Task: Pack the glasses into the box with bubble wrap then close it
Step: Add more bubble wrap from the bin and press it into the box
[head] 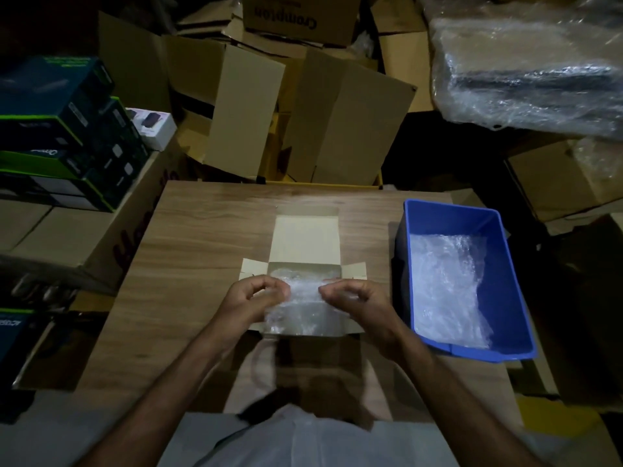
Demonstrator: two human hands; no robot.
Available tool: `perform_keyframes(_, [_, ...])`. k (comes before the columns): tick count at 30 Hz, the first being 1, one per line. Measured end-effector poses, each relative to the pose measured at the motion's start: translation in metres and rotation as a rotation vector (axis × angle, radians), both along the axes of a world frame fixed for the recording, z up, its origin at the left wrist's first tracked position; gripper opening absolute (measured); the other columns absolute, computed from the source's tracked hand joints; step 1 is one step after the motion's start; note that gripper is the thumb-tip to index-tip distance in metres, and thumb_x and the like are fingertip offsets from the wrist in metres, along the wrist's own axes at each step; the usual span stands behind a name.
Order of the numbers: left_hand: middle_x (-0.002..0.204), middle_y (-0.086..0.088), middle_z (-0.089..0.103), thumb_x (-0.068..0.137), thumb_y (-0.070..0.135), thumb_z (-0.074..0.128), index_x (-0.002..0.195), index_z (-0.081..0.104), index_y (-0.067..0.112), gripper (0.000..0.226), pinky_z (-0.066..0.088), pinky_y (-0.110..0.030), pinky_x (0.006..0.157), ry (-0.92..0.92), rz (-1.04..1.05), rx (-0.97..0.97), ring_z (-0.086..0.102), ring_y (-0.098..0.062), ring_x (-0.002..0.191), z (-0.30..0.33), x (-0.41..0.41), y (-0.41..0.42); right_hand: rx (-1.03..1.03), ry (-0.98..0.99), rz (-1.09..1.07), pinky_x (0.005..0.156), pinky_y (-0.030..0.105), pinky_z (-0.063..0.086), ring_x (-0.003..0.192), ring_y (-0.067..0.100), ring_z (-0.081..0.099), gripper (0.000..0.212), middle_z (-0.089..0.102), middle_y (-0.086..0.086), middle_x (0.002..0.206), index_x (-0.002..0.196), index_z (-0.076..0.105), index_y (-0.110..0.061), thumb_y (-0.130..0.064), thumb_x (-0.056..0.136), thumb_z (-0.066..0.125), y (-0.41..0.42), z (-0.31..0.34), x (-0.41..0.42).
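A small cardboard box [305, 237] lies open in the middle of the wooden table, its lid flap pointing away from me and side flaps spread. A sheet of bubble wrap [301, 306] covers the box's opening and hangs over its near edge. My left hand [254, 298] pinches the wrap's left edge with curled fingers. At the wrap's right edge my right hand [354, 296] pinches it the same way. The glasses cannot be made out under the wrap.
A blue plastic bin [505, 274] with more bubble wrap [448, 288] stands on the table's right side. Stacked dark product boxes [64, 129] sit left. Brown cartons [286, 112] pile up behind the table. A plastic-wrapped bundle [529, 69] lies at the far right.
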State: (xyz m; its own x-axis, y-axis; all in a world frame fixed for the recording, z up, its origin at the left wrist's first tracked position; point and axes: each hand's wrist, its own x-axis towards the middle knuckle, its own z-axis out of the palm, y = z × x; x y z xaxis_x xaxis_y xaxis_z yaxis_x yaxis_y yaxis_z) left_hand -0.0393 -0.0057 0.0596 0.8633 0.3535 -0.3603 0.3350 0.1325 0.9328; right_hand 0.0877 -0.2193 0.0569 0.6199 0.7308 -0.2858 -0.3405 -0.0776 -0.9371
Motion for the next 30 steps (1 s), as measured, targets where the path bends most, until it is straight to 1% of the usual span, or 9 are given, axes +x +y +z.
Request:
perform_keyframes(4, [0.121,-0.013,0.066,0.084,-0.004,0.075,0.13,0.057,0.019,0.054,0.063,-0.038,0.074,-0.035,0.02,-0.016,0.073,-0.024,0.1,0.001,0.0,-0.003,-0.005,-0.208,-0.047,0.078,0.042,0.063,0.104,0.029,0.071,0.051,0.064,0.012,0.123,0.128,0.054,-0.015,-0.006,0.085,0.079,0.008,-0.014,-0.005])
perform_keyframes(8, [0.115,-0.01,0.069,0.093,0.002,0.067,0.112,0.067,0.012,0.022,0.063,-0.051,0.071,0.021,-0.154,0.087,0.074,-0.03,0.098,0.0,0.001,0.003,0.021,-0.198,-0.011,0.073,0.047,0.064,0.096,0.035,0.072,0.02,0.065,0.012,0.119,0.117,0.061,-0.003,0.0,0.097,0.062,0.013,-0.029,-0.012])
perform_keyframes(10, [0.109,-0.006,0.072,0.093,-0.001,0.065,0.103,0.072,0.007,0.015,0.064,-0.043,0.07,0.052,-0.183,0.091,0.074,-0.027,0.096,-0.003,0.003,0.007,-0.023,-0.175,-0.08,0.074,0.047,0.063,0.092,0.035,0.073,0.015,0.071,0.01,0.109,0.105,0.068,0.001,0.008,0.096,0.058,0.018,-0.039,-0.017])
perform_keyframes(12, [0.112,-0.001,0.073,0.093,-0.002,0.064,0.109,0.073,0.005,0.019,0.06,-0.025,0.077,0.117,-0.202,0.031,0.073,-0.018,0.102,-0.007,0.007,0.013,-0.075,-0.145,-0.16,0.08,0.046,0.062,0.092,0.03,0.073,0.016,0.073,0.009,0.102,0.096,0.074,0.002,0.011,0.091,0.062,0.023,-0.045,-0.021])
perform_keyframes(16, [0.127,-0.003,0.07,0.102,0.009,0.053,0.12,0.071,0.004,0.026,0.055,-0.022,0.094,0.176,-0.241,-0.109,0.067,-0.014,0.118,-0.024,0.015,0.033,-0.122,-0.018,-0.192,0.089,0.041,0.061,0.101,0.023,0.071,0.014,0.07,0.007,0.11,0.1,0.074,0.001,-0.009,0.091,0.072,0.023,-0.058,-0.027])
perform_keyframes(18, [0.127,0.0,0.07,0.1,0.005,0.056,0.118,0.074,0.01,0.025,0.054,-0.022,0.096,0.176,-0.321,0.108,0.067,-0.009,0.116,-0.036,0.026,0.042,-0.187,-0.158,-0.2,0.086,0.042,0.061,0.098,0.019,0.071,0.011,0.073,0.003,0.104,0.1,0.074,-0.007,-0.009,0.089,0.075,0.023,-0.066,-0.031])
perform_keyframes(23, [0.11,0.009,0.073,0.087,0.007,0.076,0.114,0.072,0.024,0.032,0.06,-0.033,0.086,0.063,-0.441,0.54,0.069,-0.012,0.1,-0.058,0.066,0.05,-0.321,-0.475,-0.25,0.078,0.016,0.055,0.096,0.002,0.064,0.025,0.066,-0.011,0.104,0.106,0.065,-0.022,-0.018,0.086,0.079,0.031,-0.076,-0.041])
perform_keyframes(27, [0.09,0.004,0.072,0.083,0.011,0.079,0.096,0.073,0.019,0.016,0.058,-0.032,0.075,-0.037,-0.5,0.776,0.068,-0.011,0.084,-0.072,0.098,0.045,-0.425,-0.542,-0.265,0.075,0.016,0.055,0.093,0.0,0.065,0.019,0.066,-0.013,0.102,0.107,0.068,-0.024,-0.02,0.09,0.076,0.044,-0.09,-0.045])
perform_keyframes(30, [0.081,0.002,0.066,0.079,0.005,0.077,0.084,0.066,0.015,0.016,0.053,-0.04,0.068,-0.114,-0.571,0.994,0.061,-0.017,0.075,-0.088,0.115,0.041,-0.526,-0.629,-0.208,0.085,0.023,0.056,0.096,0.003,0.063,0.026,0.066,-0.006,0.114,0.118,0.07,-0.02,-0.02,0.092,0.072,0.053,-0.099,-0.047])
